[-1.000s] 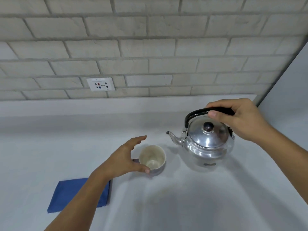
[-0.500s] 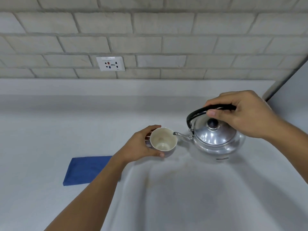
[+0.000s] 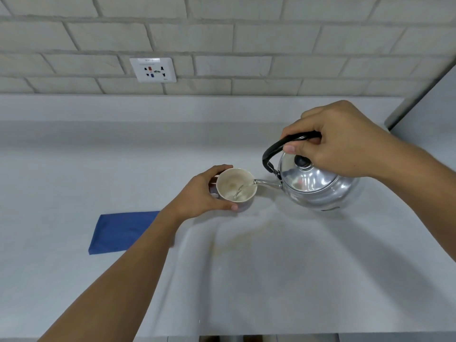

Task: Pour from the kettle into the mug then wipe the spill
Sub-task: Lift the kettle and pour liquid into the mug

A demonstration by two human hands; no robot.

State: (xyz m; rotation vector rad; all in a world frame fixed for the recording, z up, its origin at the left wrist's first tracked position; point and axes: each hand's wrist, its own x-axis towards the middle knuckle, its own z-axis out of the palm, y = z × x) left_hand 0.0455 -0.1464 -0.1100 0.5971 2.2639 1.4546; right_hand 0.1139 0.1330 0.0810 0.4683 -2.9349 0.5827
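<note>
A shiny metal kettle [image 3: 318, 186] with a black handle and lid knob hangs tilted to the left, its spout over the rim of a cream-lined mug [image 3: 234, 187]. A thin stream of water runs from the spout into the mug. My right hand [image 3: 345, 141] grips the kettle's handle from above. My left hand [image 3: 202, 193] wraps around the mug's left side and holds it on the white counter [image 3: 271, 267]. A folded blue cloth [image 3: 118, 230] lies flat to the left of my left forearm.
A brick wall with a white power socket [image 3: 153, 69] rises behind the counter's raised back ledge. A grey panel [image 3: 431, 107] closes off the right side. A faint brownish stain [image 3: 237, 240] marks the counter in front of the mug.
My left hand closed around the mug. The kettle moved left and tipped until its spout reached the mug's rim, and water now flows in.
</note>
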